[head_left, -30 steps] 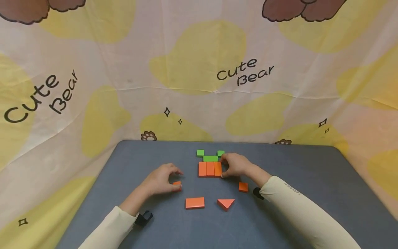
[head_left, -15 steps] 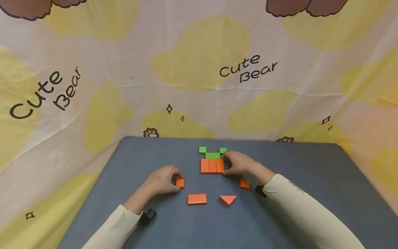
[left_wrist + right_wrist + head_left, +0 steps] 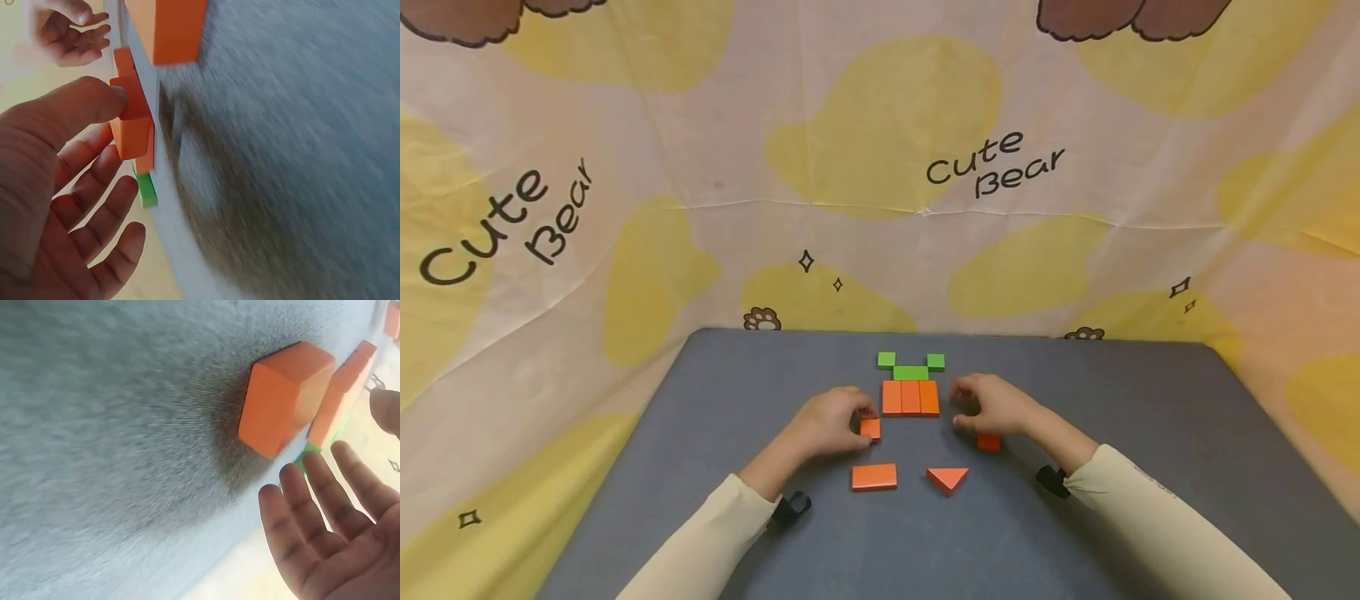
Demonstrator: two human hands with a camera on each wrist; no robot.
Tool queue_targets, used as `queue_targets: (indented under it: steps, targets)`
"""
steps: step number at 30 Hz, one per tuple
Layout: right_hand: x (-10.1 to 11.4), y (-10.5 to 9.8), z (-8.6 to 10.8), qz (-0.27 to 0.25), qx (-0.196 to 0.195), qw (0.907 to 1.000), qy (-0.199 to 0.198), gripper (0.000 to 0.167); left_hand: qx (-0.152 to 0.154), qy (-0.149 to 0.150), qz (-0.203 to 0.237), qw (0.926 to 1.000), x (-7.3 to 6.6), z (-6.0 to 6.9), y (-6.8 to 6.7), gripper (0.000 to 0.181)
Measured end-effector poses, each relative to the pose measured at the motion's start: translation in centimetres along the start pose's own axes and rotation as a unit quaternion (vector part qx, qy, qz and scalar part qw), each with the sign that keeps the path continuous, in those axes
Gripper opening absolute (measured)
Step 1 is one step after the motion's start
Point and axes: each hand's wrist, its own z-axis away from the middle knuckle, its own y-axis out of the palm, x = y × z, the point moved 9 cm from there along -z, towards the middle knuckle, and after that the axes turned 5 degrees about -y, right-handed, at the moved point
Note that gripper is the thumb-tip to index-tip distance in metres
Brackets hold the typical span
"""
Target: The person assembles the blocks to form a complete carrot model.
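Note:
My left hand (image 3: 831, 423) pinches a small orange block (image 3: 870, 429) between thumb and fingers, just left of and nearer than a row of three orange blocks (image 3: 911, 398). In the left wrist view the thumb presses on this orange block (image 3: 133, 119), with the row partly hidden behind it. To the right of the row, my right hand (image 3: 1000, 405) holds nothing, its fingers spread apart from the thumb. Below that hand lies another small orange block (image 3: 988, 442), which the right wrist view shows as a separate orange block (image 3: 284, 400) on the table.
Behind the row lies a green rectangular block (image 3: 911, 372), with small green blocks (image 3: 887, 360) at its far corners. Nearer to me are an orange rectangular block (image 3: 874, 477) and an orange triangular block (image 3: 947, 480) on the grey table (image 3: 895, 550). A patterned cloth (image 3: 880, 167) hangs behind.
My left hand has taken hold of the small orange block and carried it right, towards the row. My right hand has left the row's right side and moved slightly right and nearer.

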Motion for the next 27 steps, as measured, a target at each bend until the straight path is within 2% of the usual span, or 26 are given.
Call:
queue_targets:
  steps: [6, 13, 18, 27]
  targets:
    - [-0.2, -0.3, 2.2, 0.008, -0.002, 1.0000, -0.003, 0.029, 0.017, 0.015, -0.005, 0.9997, -1.6, -1.5, 0.7, 0.022]
    - [-0.3, 0.2, 4.0, 0.019, 0.003, 0.9998, -0.007, 0.029, 0.031, 0.017, -0.009, 0.9993, -2.4, -2.5, 1.4, 0.025]
    - [-0.2, 0.4, 4.3, 0.028, -0.006, 0.9996, -0.002, 0.031, 0.039, 0.017, -0.010, 0.9990, -2.7, -2.9, 1.9, 0.023]
    - [-0.5, 0.5, 4.0, 0.022, -0.003, 0.9996, 0.019, 0.023, 0.041, 0.009, -0.012, 0.9990, -2.8, -3.3, 2.3, 0.025]
